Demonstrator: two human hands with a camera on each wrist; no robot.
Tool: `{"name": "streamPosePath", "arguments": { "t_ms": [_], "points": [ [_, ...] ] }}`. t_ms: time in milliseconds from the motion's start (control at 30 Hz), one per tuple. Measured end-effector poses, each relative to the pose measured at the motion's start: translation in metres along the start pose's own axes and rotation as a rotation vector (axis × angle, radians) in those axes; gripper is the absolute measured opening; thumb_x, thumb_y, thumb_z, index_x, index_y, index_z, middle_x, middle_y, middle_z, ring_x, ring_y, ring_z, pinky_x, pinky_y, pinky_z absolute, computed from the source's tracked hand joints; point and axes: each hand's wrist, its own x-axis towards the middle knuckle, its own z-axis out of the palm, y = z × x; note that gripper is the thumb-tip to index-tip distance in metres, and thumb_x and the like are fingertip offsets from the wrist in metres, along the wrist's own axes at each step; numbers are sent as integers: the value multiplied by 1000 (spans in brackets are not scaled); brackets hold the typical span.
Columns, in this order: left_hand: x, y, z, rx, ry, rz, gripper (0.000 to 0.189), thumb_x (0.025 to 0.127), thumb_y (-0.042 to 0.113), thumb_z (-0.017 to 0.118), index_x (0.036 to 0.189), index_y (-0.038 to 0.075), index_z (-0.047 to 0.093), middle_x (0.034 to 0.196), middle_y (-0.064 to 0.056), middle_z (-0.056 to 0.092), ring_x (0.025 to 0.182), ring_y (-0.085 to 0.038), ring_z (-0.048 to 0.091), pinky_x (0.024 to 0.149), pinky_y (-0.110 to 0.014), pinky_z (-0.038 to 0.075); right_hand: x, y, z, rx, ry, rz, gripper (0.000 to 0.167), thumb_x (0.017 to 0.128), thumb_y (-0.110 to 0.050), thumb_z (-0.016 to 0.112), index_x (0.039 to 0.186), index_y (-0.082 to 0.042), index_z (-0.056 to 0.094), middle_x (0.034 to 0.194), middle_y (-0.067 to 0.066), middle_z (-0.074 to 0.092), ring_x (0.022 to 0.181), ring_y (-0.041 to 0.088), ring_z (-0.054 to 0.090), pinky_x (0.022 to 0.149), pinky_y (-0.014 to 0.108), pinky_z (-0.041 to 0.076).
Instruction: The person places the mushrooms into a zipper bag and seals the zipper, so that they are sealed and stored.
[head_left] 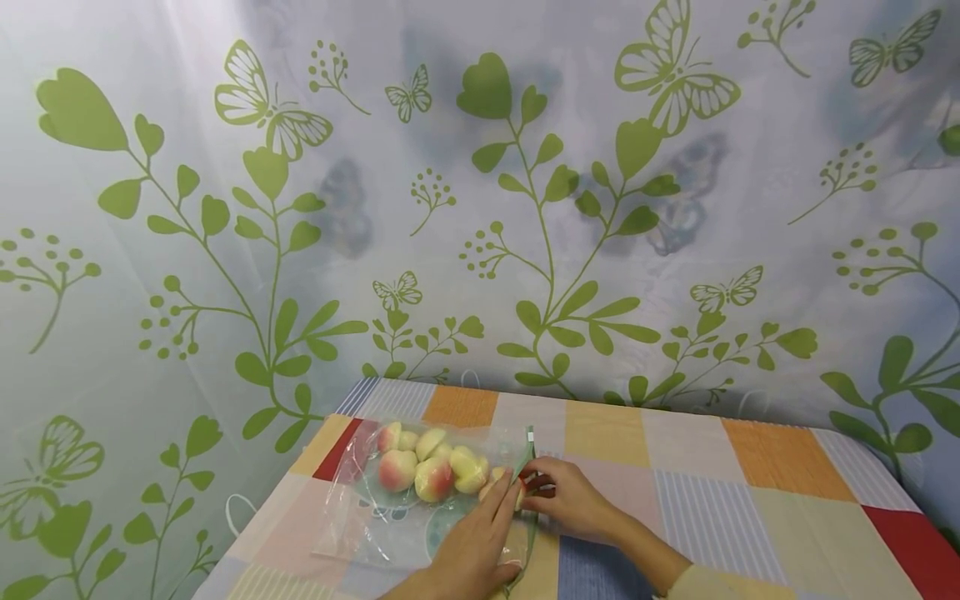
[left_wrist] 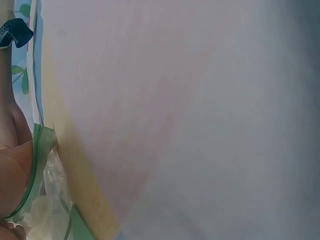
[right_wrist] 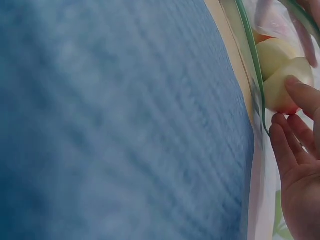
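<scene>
A clear zip bag (head_left: 360,533) with a green zip edge (right_wrist: 259,80) lies on the table, its mouth toward the right. Inside are several red-and-yellow peaches (head_left: 433,477), grouped toward the bag's far side. My right hand (head_left: 573,504) reaches into the mouth and pinches a peach (right_wrist: 287,90) between thumb and fingertips. My left hand (head_left: 472,542) lies over the near part of the bag by its mouth, fingers fairly straight. That hand partly hides the held peach in the head view. The left wrist view catches the green zip strip (left_wrist: 42,150) at its edge.
A patchwork-patterned cloth (head_left: 720,533) covers the table. Behind it hangs a pale curtain (head_left: 480,250) printed with green leaves and butterflies. A thin white loop (head_left: 231,512) stands by the table's left edge.
</scene>
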Motion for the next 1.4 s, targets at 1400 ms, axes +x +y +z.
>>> {"name": "streamPosePath", "arguments": {
  "t_ms": [1400],
  "points": [
    [0, 0, 0, 63, 77, 56, 119, 68, 38, 96, 157, -6, 31, 162, -24, 31, 135, -29, 52, 100, -35, 53, 11, 3, -2, -97, -58, 27, 23, 100, -32, 71, 118, -19, 72, 116, -6, 73, 102, 15, 71, 88, 29, 58]
  ]
}}
